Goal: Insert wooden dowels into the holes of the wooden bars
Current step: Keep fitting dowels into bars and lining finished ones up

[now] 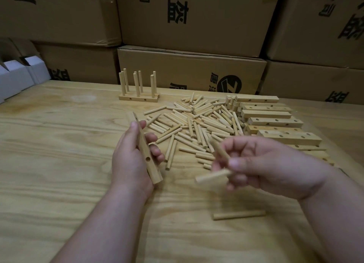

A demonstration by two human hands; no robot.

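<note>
My left hand (pixel 130 156) grips a wooden bar (pixel 146 150) held on edge above the table, a round hole showing on its side near the lower end. My right hand (pixel 262 164) holds two wooden dowels (pixel 213 176), one pointing left out of the fingers, the other angled up and away; both are a little blurred. A heap of loose dowels (pixel 197 124) lies beyond both hands. Several drilled bars (pixel 273 121) are stacked at the right. At the back stand finished bars with upright dowels (pixel 138 97).
A single dowel (pixel 239 215) lies on the wooden table (pixel 59 164) near my right forearm. Stacked cardboard boxes (pixel 193 71) wall off the table's far edge. White folded cartons (pixel 17 79) sit at the back left.
</note>
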